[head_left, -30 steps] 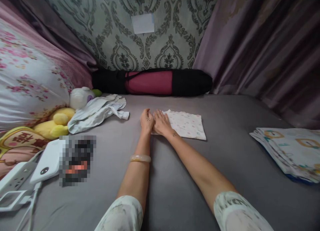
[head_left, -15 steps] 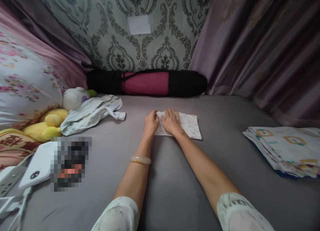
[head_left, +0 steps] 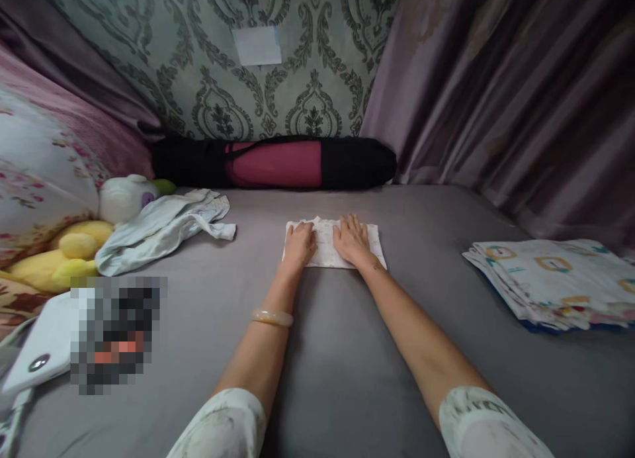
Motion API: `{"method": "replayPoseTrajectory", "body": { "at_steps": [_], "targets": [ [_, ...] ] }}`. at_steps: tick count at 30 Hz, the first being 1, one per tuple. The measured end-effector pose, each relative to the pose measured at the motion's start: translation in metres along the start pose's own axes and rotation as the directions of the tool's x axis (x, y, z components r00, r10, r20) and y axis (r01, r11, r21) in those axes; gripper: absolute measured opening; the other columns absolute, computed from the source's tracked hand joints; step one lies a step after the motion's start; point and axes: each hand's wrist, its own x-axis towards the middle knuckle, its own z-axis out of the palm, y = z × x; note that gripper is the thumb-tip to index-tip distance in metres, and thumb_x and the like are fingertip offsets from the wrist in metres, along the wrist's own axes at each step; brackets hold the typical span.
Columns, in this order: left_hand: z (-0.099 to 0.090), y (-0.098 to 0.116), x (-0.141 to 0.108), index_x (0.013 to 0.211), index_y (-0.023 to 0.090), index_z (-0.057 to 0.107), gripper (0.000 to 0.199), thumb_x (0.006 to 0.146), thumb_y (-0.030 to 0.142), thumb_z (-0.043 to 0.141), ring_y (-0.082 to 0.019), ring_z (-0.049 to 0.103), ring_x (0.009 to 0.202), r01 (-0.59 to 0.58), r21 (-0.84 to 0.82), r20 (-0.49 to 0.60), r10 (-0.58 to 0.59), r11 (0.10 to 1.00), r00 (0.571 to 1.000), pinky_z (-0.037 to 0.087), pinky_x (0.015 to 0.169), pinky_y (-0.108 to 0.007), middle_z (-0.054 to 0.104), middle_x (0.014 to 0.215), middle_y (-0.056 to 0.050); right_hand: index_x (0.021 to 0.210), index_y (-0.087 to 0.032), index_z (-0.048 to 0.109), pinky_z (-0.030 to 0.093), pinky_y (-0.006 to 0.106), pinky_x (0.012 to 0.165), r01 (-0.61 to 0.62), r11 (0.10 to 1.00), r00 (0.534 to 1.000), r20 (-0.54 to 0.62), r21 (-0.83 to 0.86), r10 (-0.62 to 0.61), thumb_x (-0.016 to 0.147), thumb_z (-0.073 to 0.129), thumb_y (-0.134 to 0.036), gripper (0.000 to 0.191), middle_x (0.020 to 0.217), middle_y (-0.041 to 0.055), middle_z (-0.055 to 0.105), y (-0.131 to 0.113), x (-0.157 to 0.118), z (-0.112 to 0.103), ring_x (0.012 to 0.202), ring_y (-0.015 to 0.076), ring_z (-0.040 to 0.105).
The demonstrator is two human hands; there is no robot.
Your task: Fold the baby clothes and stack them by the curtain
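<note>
A small white patterned cloth (head_left: 325,244) lies folded flat on the grey sheet (head_left: 337,352), straight ahead of me. On its left end rests my left hand (head_left: 299,244), palm down with the fingers slightly apart and bent. My right hand (head_left: 353,241) presses flat on the cloth's right part, fingers stretched away from me. Cloth shows between the two hands and past the right one.
A stack of folded printed cloths (head_left: 550,279) lies at the right. Crumpled pale clothing (head_left: 163,226), plush toys (head_left: 82,249) and a white power bank (head_left: 54,332) are at the left. A long black and red bag (head_left: 272,163) lies along the wall.
My left hand has gone from the cloth's left edge onto its surface, and my right hand has shifted right. The cloth's right part now reaches less far. The view has turned slightly right.
</note>
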Motion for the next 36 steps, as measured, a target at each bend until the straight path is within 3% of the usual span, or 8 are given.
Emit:
{"method": "replayPoseTrajectory", "body": {
  "at_steps": [2,6,12,16,20,26,30,36],
  "targets": [
    [0.001,0.009,-0.001,0.123,0.014,0.055,0.035,0.097,0.026,0.035,-0.025,0.044,0.131,0.008,0.018,0.022,-0.008,1.000,1.000,0.027,0.111,-0.046,0.059,0.130,-0.016,0.147,-0.009,0.035,0.012,0.049,0.115,-0.003,0.999,0.998,-0.066,-0.048,0.000,0.099,0.022,-0.038,0.057,0.155,0.0172,0.029,0.011,-0.008,-0.004,0.144,0.0295,0.019],
    [0.014,0.023,-0.005,0.136,0.013,0.047,0.048,0.098,0.040,0.034,-0.030,0.030,0.141,0.027,0.062,0.072,-0.031,0.998,0.997,0.018,0.114,-0.052,0.042,0.147,-0.018,0.147,-0.013,0.037,0.015,0.051,0.113,-0.011,0.996,0.999,-0.033,-0.089,0.008,0.099,0.026,-0.039,0.055,0.153,0.0164,0.033,0.026,-0.020,0.000,0.142,0.0309,0.024],
    [0.029,0.017,-0.008,0.142,0.014,0.043,0.056,0.096,0.046,0.036,-0.032,0.025,0.144,0.008,0.107,0.050,-0.014,0.994,0.999,0.013,0.115,-0.053,0.036,0.152,-0.018,0.147,-0.013,0.036,0.014,0.051,0.113,-0.015,0.997,0.999,-0.047,-0.071,0.012,0.098,0.030,-0.038,0.056,0.152,0.0170,0.035,0.027,-0.018,0.009,0.141,0.0325,0.026],
    [0.022,0.017,-0.007,0.141,0.017,0.043,0.054,0.095,0.046,0.038,-0.032,0.027,0.142,0.017,0.122,0.069,-0.025,0.992,0.997,0.016,0.114,-0.051,0.037,0.151,-0.017,0.144,-0.014,0.041,0.015,0.053,0.112,-0.008,0.999,0.999,-0.034,-0.038,0.007,0.098,0.031,-0.038,0.053,0.150,0.0162,0.039,0.032,-0.013,0.006,0.139,0.0330,0.029],
    [0.015,0.016,-0.002,0.134,0.020,0.049,0.046,0.096,0.041,0.035,-0.030,0.040,0.133,-0.016,0.169,0.053,0.007,0.986,0.999,0.026,0.109,-0.047,0.048,0.143,-0.015,0.138,-0.014,0.048,0.015,0.052,0.112,0.019,1.000,0.999,-0.048,0.019,-0.018,0.099,0.028,-0.031,0.047,0.145,0.0143,0.045,0.043,-0.005,0.005,0.137,0.0296,0.033],
    [0.008,-0.005,0.027,0.122,0.022,0.059,0.037,0.092,0.023,0.037,-0.030,0.049,0.119,0.038,0.204,0.032,-0.046,0.978,0.998,0.036,0.099,-0.046,0.058,0.128,-0.014,0.131,-0.012,0.054,0.018,0.048,0.111,0.016,0.997,0.998,-0.068,0.075,-0.011,0.099,0.029,-0.024,0.043,0.142,0.0136,0.049,0.063,0.007,0.005,0.137,0.0279,0.032],
    [-0.008,-0.027,0.057,0.115,0.019,0.062,0.034,0.086,0.030,0.049,-0.030,0.054,0.114,0.097,0.179,0.161,-0.126,0.979,0.979,0.041,0.094,-0.042,0.061,0.122,-0.015,0.121,-0.014,0.060,0.029,0.039,0.103,0.032,0.994,0.997,-0.067,0.103,-0.025,0.098,0.029,-0.019,0.039,0.129,0.0130,0.058,0.074,0.011,0.003,0.124,0.0251,0.044],
    [-0.038,-0.046,0.087,0.092,0.019,0.067,0.029,0.067,0.033,0.064,-0.022,0.064,0.084,0.094,0.065,0.457,-0.113,0.993,0.882,0.048,0.073,-0.027,0.070,0.091,-0.007,0.115,-0.016,0.064,0.034,0.036,0.095,0.047,0.995,0.999,-0.031,0.083,-0.044,0.097,0.037,-0.019,0.032,0.118,0.0135,0.060,0.077,0.014,-0.002,0.111,0.0244,0.050]
  ]
}}
